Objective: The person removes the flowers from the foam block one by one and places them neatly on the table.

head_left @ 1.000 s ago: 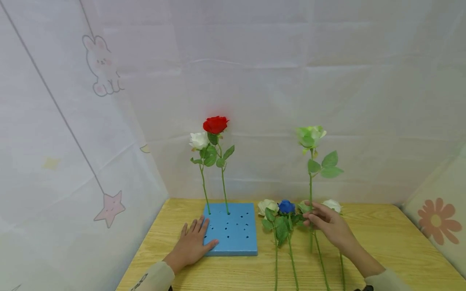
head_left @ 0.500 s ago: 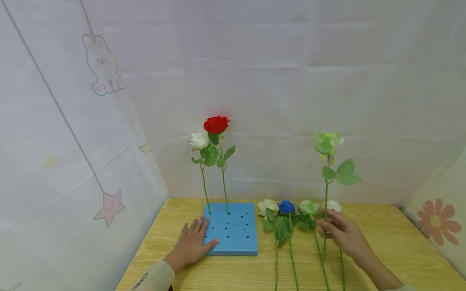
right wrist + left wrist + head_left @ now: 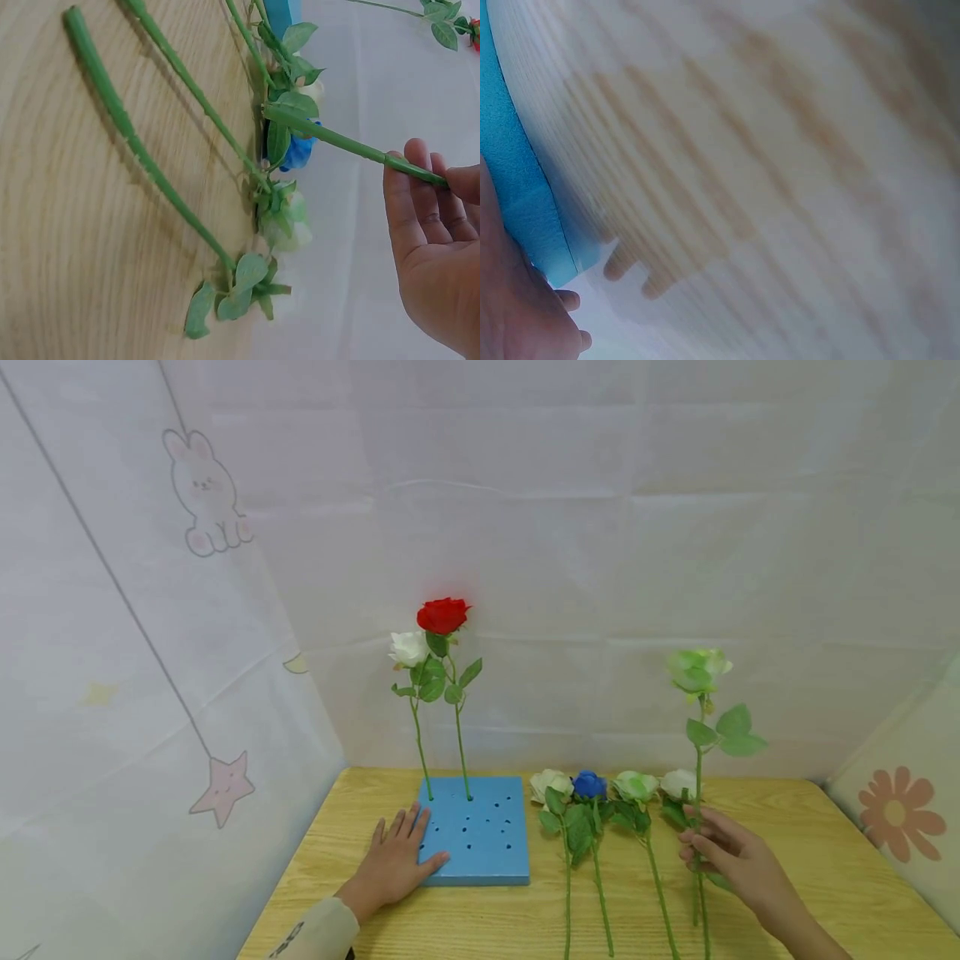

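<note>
My right hand (image 3: 738,860) pinches the stem of a light green rose (image 3: 697,672), holding it upright over the right side of the table. In the right wrist view the stem (image 3: 337,140) runs between thumb and fingertips, its cut end pointing away from the palm. My left hand (image 3: 393,860) lies flat with fingers spread, on the left edge of a blue foam block (image 3: 487,864) dotted with holes. A white rose (image 3: 408,648) and a red rose (image 3: 443,617) stand in holes at the block's back. Only part of the left hand (image 3: 525,300) shows in the left wrist view.
Right of the block lie a cream rose (image 3: 551,787), a blue rose (image 3: 589,785), a green-white rose (image 3: 636,786) and a white rose (image 3: 678,783), stems toward the front. A pale printed cloth (image 3: 525,568) hangs behind the wooden table (image 3: 810,860).
My right hand has moved right and slightly toward the front with the light green rose, from over the green-white rose to near the lying white one. The left hand stays put.
</note>
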The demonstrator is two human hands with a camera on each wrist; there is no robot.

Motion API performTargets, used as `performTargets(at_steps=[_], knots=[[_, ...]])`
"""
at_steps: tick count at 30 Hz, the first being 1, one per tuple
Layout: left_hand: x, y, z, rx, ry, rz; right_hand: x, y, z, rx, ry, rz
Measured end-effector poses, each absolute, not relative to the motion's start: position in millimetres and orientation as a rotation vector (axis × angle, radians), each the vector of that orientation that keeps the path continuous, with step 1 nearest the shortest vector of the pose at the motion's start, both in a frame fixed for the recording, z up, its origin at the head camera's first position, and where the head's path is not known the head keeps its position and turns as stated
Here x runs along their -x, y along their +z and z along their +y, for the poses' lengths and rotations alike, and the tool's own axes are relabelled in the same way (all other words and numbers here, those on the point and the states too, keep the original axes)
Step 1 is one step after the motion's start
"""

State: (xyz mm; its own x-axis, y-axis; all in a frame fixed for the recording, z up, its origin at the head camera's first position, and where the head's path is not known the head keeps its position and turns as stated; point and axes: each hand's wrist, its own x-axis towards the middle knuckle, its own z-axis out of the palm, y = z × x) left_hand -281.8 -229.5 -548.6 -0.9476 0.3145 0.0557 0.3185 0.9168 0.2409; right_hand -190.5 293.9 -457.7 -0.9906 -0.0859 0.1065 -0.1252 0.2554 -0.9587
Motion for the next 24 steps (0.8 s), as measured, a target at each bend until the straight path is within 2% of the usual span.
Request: performTargets(at_steps=[12,24], knots=[[283,-550,-230,0.508,-0.362,-3.057,178,-469,316,-0.035,1.891,-2.516],[281,-547,-229,0.512,-0.376,-3.042,169,-481,341,-0.114,1.923,-2.492]])
